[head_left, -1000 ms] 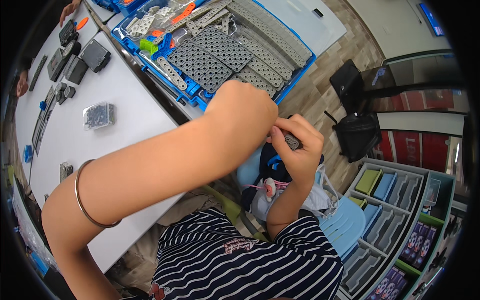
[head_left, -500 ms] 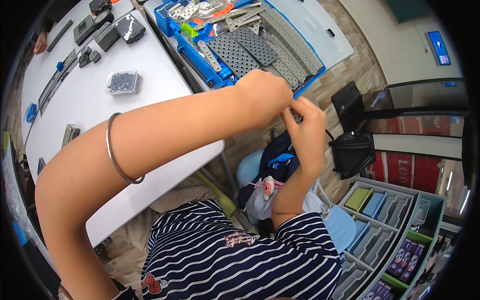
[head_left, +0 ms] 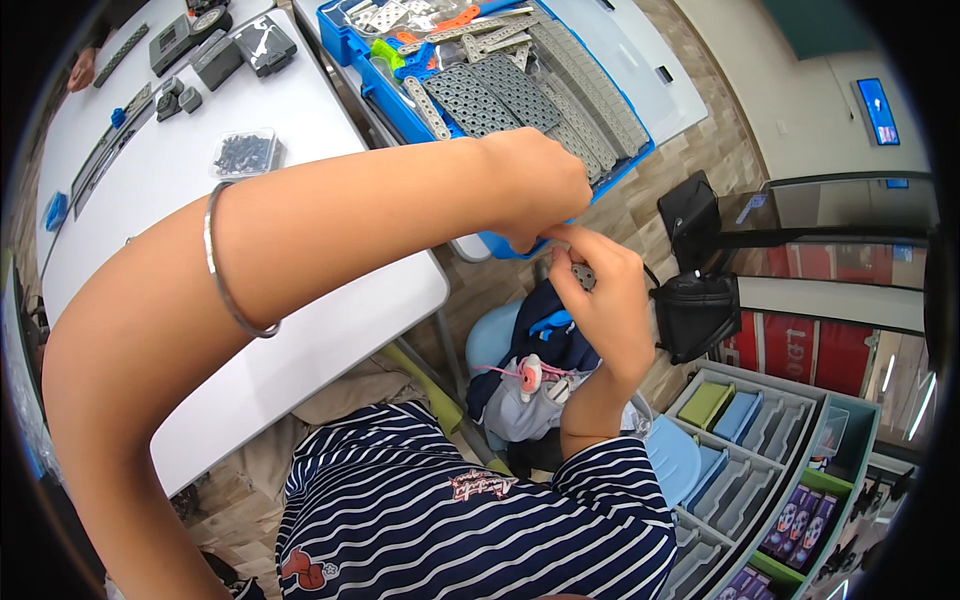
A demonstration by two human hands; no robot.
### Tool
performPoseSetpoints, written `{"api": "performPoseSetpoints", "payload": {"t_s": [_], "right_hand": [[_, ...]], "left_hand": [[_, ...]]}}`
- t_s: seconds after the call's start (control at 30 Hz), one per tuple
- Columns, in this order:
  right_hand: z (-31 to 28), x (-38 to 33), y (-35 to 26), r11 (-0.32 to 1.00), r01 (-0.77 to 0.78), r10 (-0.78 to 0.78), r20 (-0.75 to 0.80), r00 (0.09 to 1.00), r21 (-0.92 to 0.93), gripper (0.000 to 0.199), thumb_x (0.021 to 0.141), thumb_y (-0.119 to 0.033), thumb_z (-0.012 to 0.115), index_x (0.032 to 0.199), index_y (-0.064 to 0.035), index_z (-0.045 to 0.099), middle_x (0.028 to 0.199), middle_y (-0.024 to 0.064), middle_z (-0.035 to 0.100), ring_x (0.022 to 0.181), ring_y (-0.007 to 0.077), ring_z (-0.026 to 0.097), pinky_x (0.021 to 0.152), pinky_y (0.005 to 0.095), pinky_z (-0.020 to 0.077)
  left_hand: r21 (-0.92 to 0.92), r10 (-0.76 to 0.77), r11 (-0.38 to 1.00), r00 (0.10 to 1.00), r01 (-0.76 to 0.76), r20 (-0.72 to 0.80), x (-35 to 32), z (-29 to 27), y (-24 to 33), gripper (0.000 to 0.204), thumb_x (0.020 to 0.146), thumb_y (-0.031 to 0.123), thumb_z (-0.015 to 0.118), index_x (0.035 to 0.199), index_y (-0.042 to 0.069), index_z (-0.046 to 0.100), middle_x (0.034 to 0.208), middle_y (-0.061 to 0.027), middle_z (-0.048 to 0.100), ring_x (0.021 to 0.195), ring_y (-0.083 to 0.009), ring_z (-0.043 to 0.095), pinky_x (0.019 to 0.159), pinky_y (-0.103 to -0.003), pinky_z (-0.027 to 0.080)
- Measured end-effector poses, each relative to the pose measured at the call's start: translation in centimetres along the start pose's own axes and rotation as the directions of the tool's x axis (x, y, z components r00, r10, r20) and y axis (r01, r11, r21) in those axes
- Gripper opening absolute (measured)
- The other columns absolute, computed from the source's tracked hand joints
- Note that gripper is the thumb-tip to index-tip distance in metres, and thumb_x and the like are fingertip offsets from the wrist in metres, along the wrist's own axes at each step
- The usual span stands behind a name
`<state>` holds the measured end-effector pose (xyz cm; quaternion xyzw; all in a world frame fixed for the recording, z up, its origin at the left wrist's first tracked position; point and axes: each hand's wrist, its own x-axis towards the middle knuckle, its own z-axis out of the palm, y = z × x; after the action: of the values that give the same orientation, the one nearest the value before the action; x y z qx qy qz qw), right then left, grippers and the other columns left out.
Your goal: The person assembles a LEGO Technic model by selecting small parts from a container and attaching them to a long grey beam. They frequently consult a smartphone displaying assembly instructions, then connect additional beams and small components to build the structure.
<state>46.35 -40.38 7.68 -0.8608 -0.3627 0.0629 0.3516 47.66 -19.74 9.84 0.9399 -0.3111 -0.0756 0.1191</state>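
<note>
My left hand (head_left: 535, 185) reaches across my body, its fingers curled and pinching at a small grey perforated part (head_left: 582, 274). My right hand (head_left: 605, 300) is raised from below and grips that same small grey part between thumb and fingers. Both hands meet just off the white table's (head_left: 330, 330) right edge, below the blue parts tray (head_left: 375, 55). A silver bangle (head_left: 232, 285) circles my left forearm. Most of the grey part is hidden by my fingers.
The blue tray holds several grey perforated plates (head_left: 490, 90) and coloured beams. A clear box of small dark parts (head_left: 245, 153) and dark grey blocks (head_left: 215, 50) lie on the table. A pale blue chair with clothes (head_left: 520, 370), a black bag (head_left: 700, 300) and a shelf of bins (head_left: 760, 440) stand at right.
The view has shifted, so the table and tray slid up and left. My hands stay together on the small grey part, now lower in the picture.
</note>
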Motion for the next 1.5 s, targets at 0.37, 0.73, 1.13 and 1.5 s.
{"api": "performPoseSetpoints", "payload": {"t_s": [0.37,0.73,1.13,1.5], "right_hand": [[0.7,-2.0,2.4,0.979,-0.059,0.105,-0.233,0.967,0.195,0.024,0.091,0.007,0.068,0.111,0.0013,0.081,0.082,0.0072,0.073,0.066,0.0089,0.064,0.061,0.0249,0.0487],[0.7,2.4,2.5,0.979,0.195,-0.189,0.089,0.978,-0.062,0.037,0.085,0.006,0.069,0.120,-0.0039,0.079,0.082,0.0127,0.072,0.067,0.0275,0.068,0.061,0.0366,0.0541],[1.0,2.0,1.2,0.969,0.146,-0.124,0.118,0.985,-0.201,0.039,0.087,0.000,0.070,0.125,-0.0057,0.077,0.074,0.0100,0.067,0.065,0.0293,0.067,0.060,0.0416,0.0526],[-1.0,4.7,0.7,0.968,0.131,-0.053,0.335,0.941,-0.215,0.023,0.094,-0.019,0.075,0.113,-0.0055,0.077,0.084,0.0161,0.076,0.074,0.0362,0.072,0.064,0.0452,0.0559]], "left_hand": [[-0.304,-0.291,0.937,0.867,0.173,-0.405,-7.1,1.7,0.2,0.013,0.081,0.009,0.075,0.092,0.002,0.071,0.093,-0.0134,0.066,0.082,-0.0371,0.072,0.069,-0.048,0.060],[-0.050,-0.193,0.980,0.871,0.191,-0.453,-8.0,6.7,5.0,0.044,0.080,0.015,0.070,0.120,-0.002,0.071,0.092,-0.0018,0.056,0.082,-0.0139,0.060,0.058,-0.027,0.049],[-0.058,-0.186,0.982,0.861,0.180,-0.474,-7.9,7.5,4.7,0.039,0.084,0.016,0.070,0.120,0.000,0.071,0.086,-0.0001,0.052,0.077,-0.0128,0.056,0.058,-0.027,0.043],[-0.105,-0.211,0.977,0.844,0.183,-0.494,-8.0,7.7,5.0,0.039,0.085,0.015,0.069,0.121,0.000,0.070,0.085,-0.0004,0.052,0.077,-0.0130,0.058,0.059,-0.028,0.046]]}}
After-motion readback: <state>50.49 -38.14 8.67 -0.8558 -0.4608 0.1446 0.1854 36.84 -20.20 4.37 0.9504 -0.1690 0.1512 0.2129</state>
